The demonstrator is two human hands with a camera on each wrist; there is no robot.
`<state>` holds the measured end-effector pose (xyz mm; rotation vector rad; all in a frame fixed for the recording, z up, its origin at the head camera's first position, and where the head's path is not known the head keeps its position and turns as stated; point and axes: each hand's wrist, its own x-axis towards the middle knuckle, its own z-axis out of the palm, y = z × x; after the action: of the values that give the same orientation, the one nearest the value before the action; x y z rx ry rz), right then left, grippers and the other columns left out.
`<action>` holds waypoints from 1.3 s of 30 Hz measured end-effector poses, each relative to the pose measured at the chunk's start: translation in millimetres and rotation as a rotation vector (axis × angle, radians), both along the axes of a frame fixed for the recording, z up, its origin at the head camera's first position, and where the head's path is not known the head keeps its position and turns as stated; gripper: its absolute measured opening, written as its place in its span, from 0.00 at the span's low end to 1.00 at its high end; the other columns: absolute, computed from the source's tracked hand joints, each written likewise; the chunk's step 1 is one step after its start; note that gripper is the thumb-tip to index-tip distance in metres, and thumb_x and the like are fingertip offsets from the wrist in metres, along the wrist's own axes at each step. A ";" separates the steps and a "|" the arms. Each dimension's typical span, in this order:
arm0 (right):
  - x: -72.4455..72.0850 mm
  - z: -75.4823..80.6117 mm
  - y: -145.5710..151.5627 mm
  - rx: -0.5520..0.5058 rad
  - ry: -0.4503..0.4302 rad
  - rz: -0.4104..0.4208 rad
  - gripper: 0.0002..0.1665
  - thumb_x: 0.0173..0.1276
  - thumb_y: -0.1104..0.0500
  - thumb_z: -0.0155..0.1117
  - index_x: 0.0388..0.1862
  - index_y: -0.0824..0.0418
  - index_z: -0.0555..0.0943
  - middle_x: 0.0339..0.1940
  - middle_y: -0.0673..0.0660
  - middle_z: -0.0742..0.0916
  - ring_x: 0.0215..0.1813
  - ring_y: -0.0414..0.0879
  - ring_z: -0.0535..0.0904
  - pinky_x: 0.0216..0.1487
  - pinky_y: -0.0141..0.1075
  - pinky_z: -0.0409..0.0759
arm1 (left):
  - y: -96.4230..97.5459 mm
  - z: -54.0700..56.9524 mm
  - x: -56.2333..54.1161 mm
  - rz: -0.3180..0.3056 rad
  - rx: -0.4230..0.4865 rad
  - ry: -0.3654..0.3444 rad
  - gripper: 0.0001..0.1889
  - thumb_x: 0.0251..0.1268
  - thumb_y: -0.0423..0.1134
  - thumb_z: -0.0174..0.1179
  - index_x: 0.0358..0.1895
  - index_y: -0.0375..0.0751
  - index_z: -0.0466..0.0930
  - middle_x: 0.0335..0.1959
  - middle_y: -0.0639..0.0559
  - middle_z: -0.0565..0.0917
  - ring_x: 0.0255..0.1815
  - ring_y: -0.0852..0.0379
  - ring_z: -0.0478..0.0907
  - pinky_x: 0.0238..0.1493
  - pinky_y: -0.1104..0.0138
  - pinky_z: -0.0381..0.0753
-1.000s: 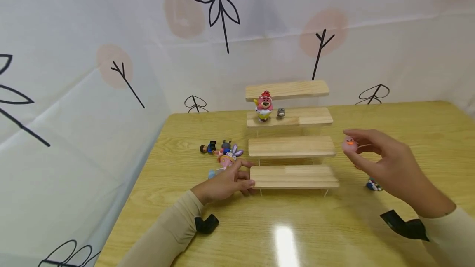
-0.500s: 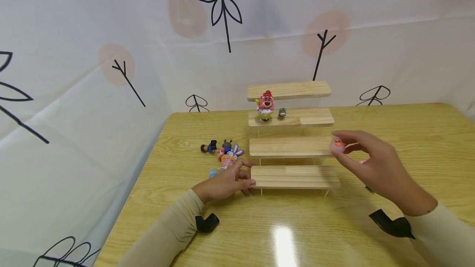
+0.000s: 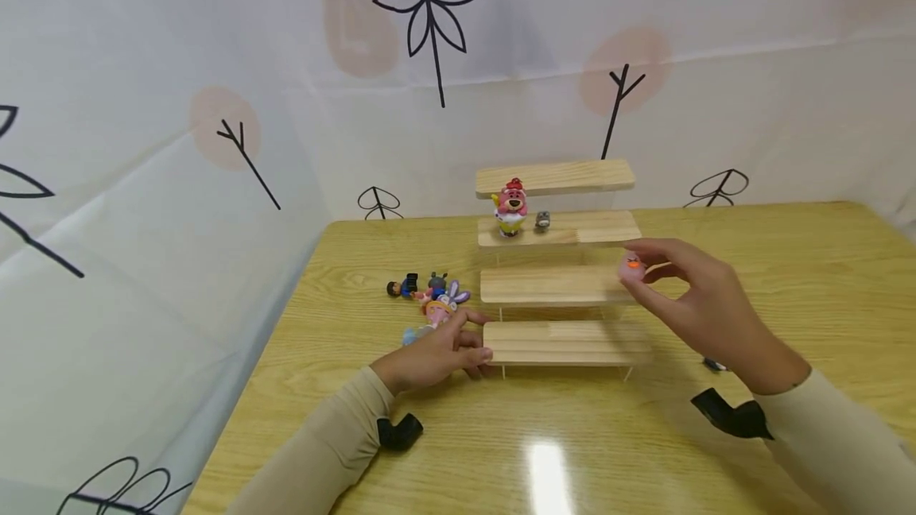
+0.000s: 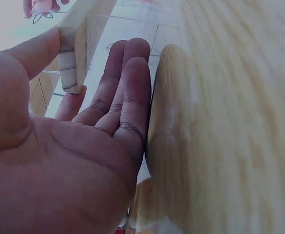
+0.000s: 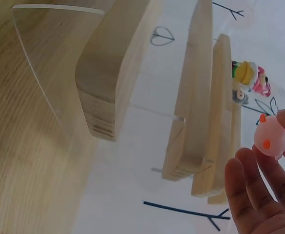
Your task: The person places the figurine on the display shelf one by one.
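Note:
My right hand (image 3: 704, 304) pinches a small pink duck figurine (image 3: 632, 266) between thumb and fingers. It is in front of the right end of the second shelf from the bottom; whether it touches the wood I cannot tell. In the right wrist view the pink duck (image 5: 272, 136) shows orange feet. My left hand (image 3: 434, 352) grips the left end of the lowest shelf of a four-step wooden display stand (image 3: 565, 340). The left wrist view has thumb and index finger on either side of the plank end (image 4: 73, 58), other fingers extended along the tabletop.
On the second shelf from the top stand a pink bear figurine (image 3: 511, 207) and a small grey figurine (image 3: 542, 220). Several figurines, among them a rabbit-eared one (image 3: 440, 308), lie left of the stand. A small dark item (image 3: 714, 365) lies under my right wrist.
My right hand has moved left with the duck, from right of the stand to the second-lowest shelf's right end. The left hand has kept its grip on the lowest shelf.

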<state>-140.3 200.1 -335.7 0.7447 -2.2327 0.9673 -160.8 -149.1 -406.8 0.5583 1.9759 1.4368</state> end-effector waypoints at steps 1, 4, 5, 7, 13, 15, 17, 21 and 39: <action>-1.2 -0.5 -1.0 0.001 0.002 0.002 0.31 0.53 0.76 0.75 0.57 0.62 0.82 0.44 0.54 0.87 0.42 0.23 0.78 0.47 0.15 0.76 | 0.1 -0.3 0.0 0.000 -0.001 0.001 0.27 0.77 0.45 0.55 0.71 0.47 0.54 0.50 0.42 0.85 0.43 0.52 0.85 0.51 0.62 0.82; -4.6 -0.8 -3.5 0.000 0.013 -0.001 0.30 0.53 0.76 0.74 0.57 0.64 0.82 0.44 0.55 0.88 0.42 0.23 0.77 0.48 0.15 0.75 | 0.3 -1.0 -0.3 0.000 0.001 0.001 0.27 0.77 0.45 0.55 0.71 0.47 0.54 0.50 0.42 0.86 0.43 0.52 0.85 0.50 0.62 0.82; -6.0 -0.2 -4.4 0.000 0.018 -0.003 0.30 0.53 0.76 0.74 0.57 0.64 0.82 0.43 0.55 0.88 0.43 0.23 0.77 0.48 0.15 0.74 | 0.3 -0.9 -0.3 0.000 0.001 0.002 0.27 0.77 0.45 0.55 0.71 0.47 0.54 0.50 0.41 0.86 0.43 0.52 0.85 0.50 0.63 0.82; -8.5 1.4 -6.5 -0.002 0.026 -0.015 0.30 0.54 0.75 0.74 0.57 0.64 0.81 0.44 0.56 0.88 0.43 0.23 0.76 0.49 0.15 0.73 | 0.3 -0.6 -0.4 0.001 0.004 0.003 0.27 0.77 0.45 0.55 0.71 0.47 0.54 0.50 0.41 0.86 0.43 0.52 0.85 0.50 0.63 0.82; -16.9 8.3 -14.0 0.009 0.017 -0.051 0.25 0.60 0.69 0.73 0.57 0.63 0.82 0.45 0.57 0.88 0.46 0.21 0.74 0.43 0.16 0.71 | 0.1 0.2 -0.6 -0.001 0.005 0.007 0.27 0.77 0.45 0.55 0.71 0.47 0.54 0.51 0.41 0.85 0.43 0.52 0.85 0.50 0.63 0.82; -19.8 9.7 -16.1 0.015 0.010 -0.056 0.24 0.61 0.68 0.72 0.57 0.62 0.82 0.45 0.56 0.88 0.46 0.22 0.74 0.38 0.18 0.71 | 0.2 0.0 -0.9 -0.001 0.003 0.009 0.27 0.77 0.44 0.55 0.71 0.47 0.54 0.50 0.41 0.86 0.43 0.52 0.85 0.50 0.63 0.82; -23.2 10.3 -18.1 0.019 0.003 -0.058 0.23 0.62 0.67 0.71 0.57 0.61 0.82 0.45 0.56 0.88 0.46 0.22 0.74 0.39 0.18 0.71 | 0.3 -0.3 -1.2 -0.001 0.003 0.011 0.27 0.77 0.44 0.55 0.71 0.47 0.54 0.50 0.41 0.86 0.42 0.52 0.85 0.49 0.63 0.82; -30.8 9.8 -21.8 0.025 -0.005 -0.052 0.22 0.64 0.66 0.71 0.57 0.62 0.81 0.43 0.56 0.88 0.46 0.24 0.75 0.46 0.18 0.71 | 0.4 -1.5 -1.4 0.001 0.008 0.004 0.27 0.77 0.44 0.55 0.71 0.47 0.54 0.50 0.41 0.85 0.42 0.52 0.85 0.50 0.63 0.82; -55.7 16.4 -35.5 -0.008 -0.070 -0.017 0.20 0.67 0.65 0.68 0.58 0.65 0.79 0.40 0.60 0.88 0.39 0.28 0.78 0.44 0.14 0.74 | 0.5 -1.5 0.1 0.005 0.004 0.005 0.27 0.77 0.45 0.55 0.71 0.47 0.55 0.50 0.43 0.86 0.43 0.52 0.84 0.49 0.63 0.82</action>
<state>-196.0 164.6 -319.3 0.6976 -2.2907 1.0081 -160.7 -148.6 -408.3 0.5599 1.9800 1.4443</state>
